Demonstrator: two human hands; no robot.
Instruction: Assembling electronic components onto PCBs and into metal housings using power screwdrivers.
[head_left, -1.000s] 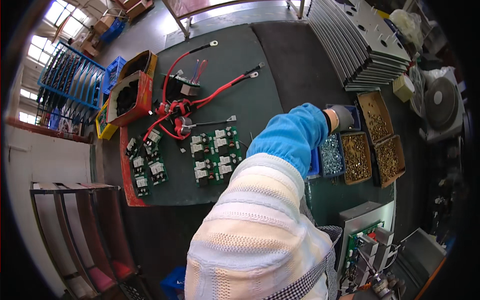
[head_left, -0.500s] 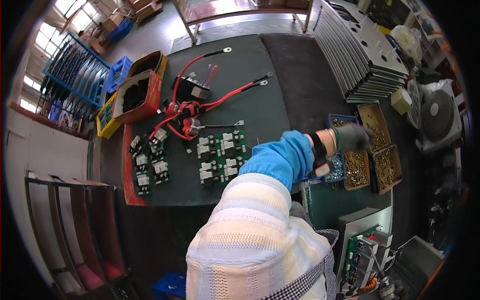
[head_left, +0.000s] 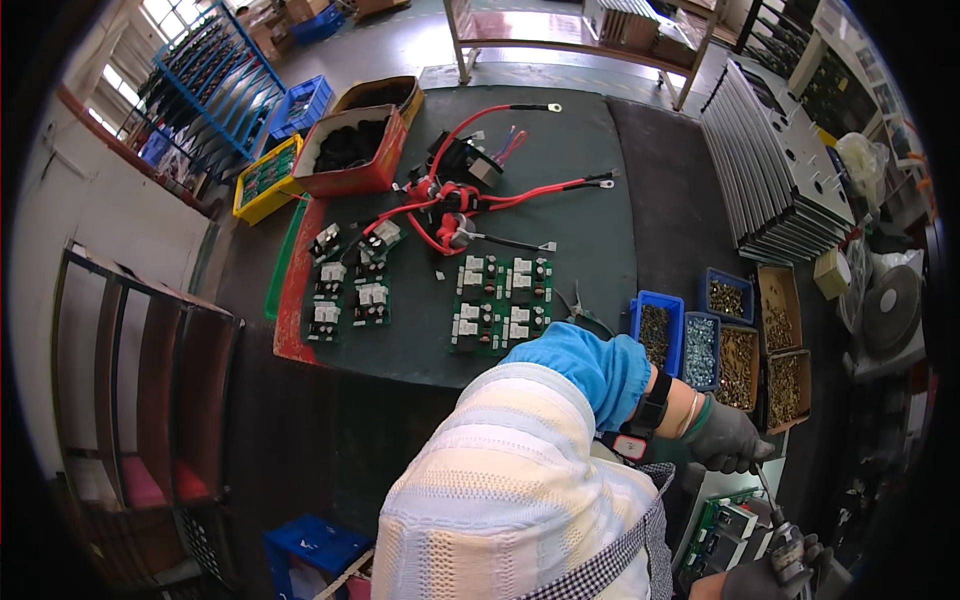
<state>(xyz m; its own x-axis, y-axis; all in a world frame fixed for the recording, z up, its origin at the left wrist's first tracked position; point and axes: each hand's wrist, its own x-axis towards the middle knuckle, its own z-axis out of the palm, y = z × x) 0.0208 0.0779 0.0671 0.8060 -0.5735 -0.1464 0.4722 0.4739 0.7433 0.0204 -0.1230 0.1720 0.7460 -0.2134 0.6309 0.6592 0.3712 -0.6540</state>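
Observation:
My left hand [head_left: 726, 436], in a grey glove, reaches across to the right with its fingers closed. Its fingertips meet near the bit of a powered screwdriver [head_left: 788, 553]; anything small between them is too fine to make out. At the lower right my right hand [head_left: 765, 580], also gloved, grips the screwdriver's body. Under the two hands lies a pale metal plate [head_left: 688, 545] carrying a green circuit board [head_left: 712, 525] with grey metal blocks, partly covered by the hands and tool.
Beyond my left forearm are blue bins [head_left: 660, 300] and cardboard boxes [head_left: 803, 408] of small metal fasteners. Circuit boards [head_left: 500, 300], pliers [head_left: 585, 315] and red cables [head_left: 520, 195] lie on the green table [head_left: 590, 130]. Stacked metal panels [head_left: 780, 165] stand far right.
My left hand has left the brass fasteners and come back toward me, to the screwdriver's bit. My right hand now shows on the screwdriver. The view has turned, so the table appears farther right.

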